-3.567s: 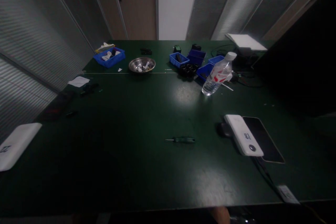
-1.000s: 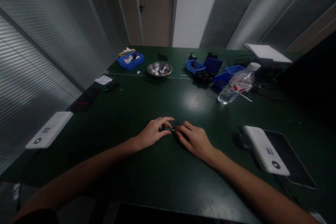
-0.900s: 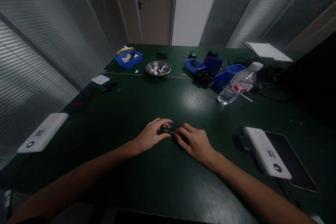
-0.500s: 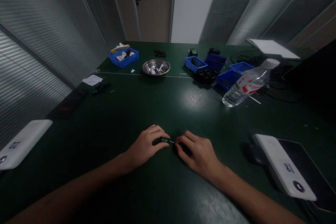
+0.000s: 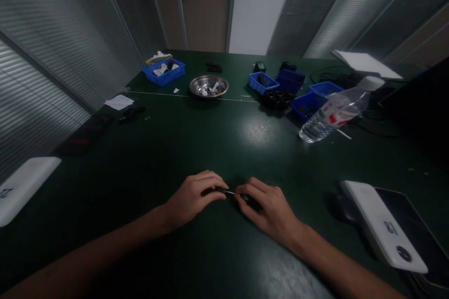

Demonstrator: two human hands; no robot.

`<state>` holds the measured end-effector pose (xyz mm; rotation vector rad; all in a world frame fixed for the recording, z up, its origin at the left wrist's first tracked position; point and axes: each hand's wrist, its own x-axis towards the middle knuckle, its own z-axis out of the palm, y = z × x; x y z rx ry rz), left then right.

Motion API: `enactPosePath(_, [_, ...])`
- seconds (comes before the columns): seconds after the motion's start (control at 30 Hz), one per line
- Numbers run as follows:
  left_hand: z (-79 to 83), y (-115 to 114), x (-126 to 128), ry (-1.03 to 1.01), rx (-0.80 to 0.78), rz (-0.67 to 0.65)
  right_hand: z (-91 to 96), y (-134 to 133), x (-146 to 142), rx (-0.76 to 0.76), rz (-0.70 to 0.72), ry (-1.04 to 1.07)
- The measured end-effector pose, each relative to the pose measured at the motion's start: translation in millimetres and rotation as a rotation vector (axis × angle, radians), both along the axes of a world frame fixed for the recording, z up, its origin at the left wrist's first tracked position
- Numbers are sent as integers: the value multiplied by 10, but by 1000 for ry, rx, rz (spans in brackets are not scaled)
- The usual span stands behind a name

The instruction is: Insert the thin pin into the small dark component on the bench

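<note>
My left hand (image 5: 196, 196) is closed, its thumb and fingertips pinching a small dark piece (image 5: 220, 190) low over the table. Out of that piece a thin, shiny metal rod (image 5: 232, 192) runs across the short gap to my right hand (image 5: 268, 205). The right thumb and forefinger pinch the rod's other end, where a small dark greenish part shows between the fingers. The exact kind of both small parts is too dim and too covered by the fingers to tell. Both hands rest near the dark green table (image 5: 210, 149).
A metal bowl (image 5: 208, 97) with small parts stands further back. Blue trays (image 5: 164, 77), black round holders (image 5: 277, 100) and a water bottle (image 5: 335, 112) stand around it. White devices lie at left (image 5: 28, 187) and right (image 5: 384, 224), beside a dark tablet (image 5: 414, 224).
The rod between my hands now slants slightly down to the right, and more of it shows. The labelled side of the left piece has turned out of sight. The camera view has shifted slightly.
</note>
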<state>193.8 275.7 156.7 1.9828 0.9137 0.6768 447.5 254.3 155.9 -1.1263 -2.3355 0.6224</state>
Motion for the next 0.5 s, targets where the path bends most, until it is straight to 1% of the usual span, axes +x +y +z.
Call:
enactPosePath(0.1, [-7, -2, 10, 0, -3, -2, -19, -1, 13, -11, 23, 32])
enactPosePath(0.3, [-65, -20, 34, 52, 140, -18, -34, -38, 3, 60, 68, -130])
enactPosePath(0.43, [-88, -19, 58, 22, 138, -69, -17, -50, -31, 56, 84, -136])
enactPosePath(0.5, [-94, -15, 66, 8, 131, -59, -18, -47, -41, 46, 79, -123])
